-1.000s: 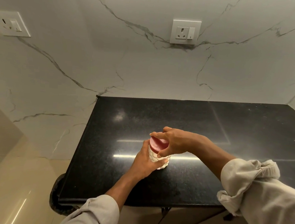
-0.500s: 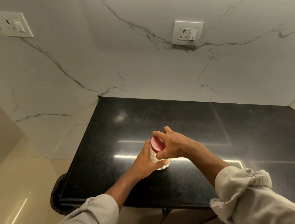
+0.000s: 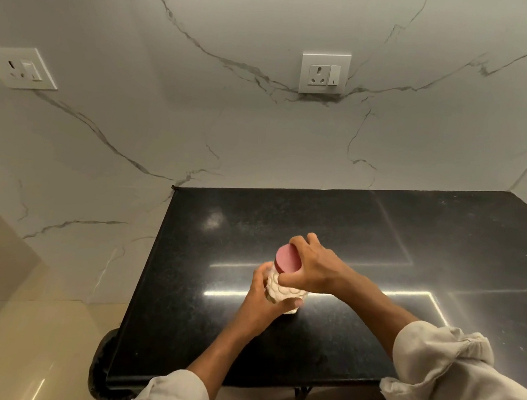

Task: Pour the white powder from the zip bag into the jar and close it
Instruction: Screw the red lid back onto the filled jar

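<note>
Black polished stone, the counter (image 3: 275, 352), is lying bare all around my hands, its left edge near my left wrist and its front edge under my forearms. My left hand (image 3: 262, 297) is gripping the jar (image 3: 280, 291) standing upright on it; my right hand (image 3: 311, 271) is clutching the pink lid (image 3: 286, 260) on top.

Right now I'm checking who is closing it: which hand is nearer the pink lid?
The right hand: its fingers curl round the pink lid. The left hand is lower, holding the jar body beneath the lid.
</note>
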The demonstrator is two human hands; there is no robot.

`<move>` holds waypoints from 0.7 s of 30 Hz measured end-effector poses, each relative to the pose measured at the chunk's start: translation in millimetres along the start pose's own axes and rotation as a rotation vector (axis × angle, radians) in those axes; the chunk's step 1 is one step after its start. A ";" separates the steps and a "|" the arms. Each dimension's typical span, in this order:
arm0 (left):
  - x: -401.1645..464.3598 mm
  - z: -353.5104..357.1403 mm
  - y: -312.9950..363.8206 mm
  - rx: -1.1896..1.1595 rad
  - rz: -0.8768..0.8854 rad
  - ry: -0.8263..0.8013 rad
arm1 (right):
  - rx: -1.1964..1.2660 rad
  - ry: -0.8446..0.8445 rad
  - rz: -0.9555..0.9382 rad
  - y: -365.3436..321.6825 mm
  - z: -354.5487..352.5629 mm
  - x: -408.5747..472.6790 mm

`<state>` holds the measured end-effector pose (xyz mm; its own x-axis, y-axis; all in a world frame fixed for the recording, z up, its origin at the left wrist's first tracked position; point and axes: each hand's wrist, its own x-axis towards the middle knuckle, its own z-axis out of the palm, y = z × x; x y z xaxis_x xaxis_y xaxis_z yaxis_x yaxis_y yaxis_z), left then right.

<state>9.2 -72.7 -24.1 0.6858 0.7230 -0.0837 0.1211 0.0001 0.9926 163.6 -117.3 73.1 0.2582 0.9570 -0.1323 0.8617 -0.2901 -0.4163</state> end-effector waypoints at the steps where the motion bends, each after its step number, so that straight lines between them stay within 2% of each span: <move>1: -2.6 -0.6 -1.7 -0.129 -0.052 0.029 | 0.056 0.024 0.024 0.6 -6.6 -0.2; 5: 0.8 -3.3 5.9 -0.779 -0.359 0.016 | 0.197 0.103 0.021 -2.6 -35.7 2.0; 8: 11.3 0.5 21.0 -1.026 -0.381 0.023 | 0.131 0.086 -0.039 -13.8 -45.1 1.1; 11: 17.0 5.1 32.1 -1.059 -0.396 0.001 | -0.013 0.090 -0.115 -22.7 -52.2 -3.4; 18: 16.6 4.4 32.8 -1.072 -0.396 -0.266 | -0.255 0.009 -0.344 -44.0 -73.0 -14.4; 21: 16.4 0.8 29.2 -1.098 -0.392 -0.326 | -0.250 -0.045 -0.379 -45.9 -82.8 -15.8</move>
<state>24.6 -61.4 3.5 0.9067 0.3348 -0.2566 -0.2044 0.8809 0.4270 156.1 -118.5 168.8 -0.1102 0.9924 -0.0541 0.9722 0.0963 -0.2136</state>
